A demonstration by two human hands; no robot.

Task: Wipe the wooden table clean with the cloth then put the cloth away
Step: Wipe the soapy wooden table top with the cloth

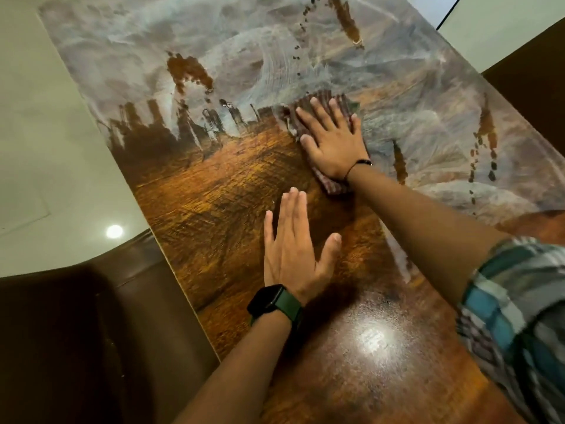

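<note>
though dusty, cloth [324,102] under right hand [334,145]

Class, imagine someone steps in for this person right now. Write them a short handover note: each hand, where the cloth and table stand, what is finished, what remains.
Right hand: flat, fingers spread, pressing the dark reddish checked cloth onto the brown wooden table.
Left hand: flat on bare wood nearer you, holding nothing.
Done: the near part of the table shows clean, glossy wood.
Left: the far half and the right side carry a whitish-grey film with streaks; wipe these, then put the cloth away.
</note>
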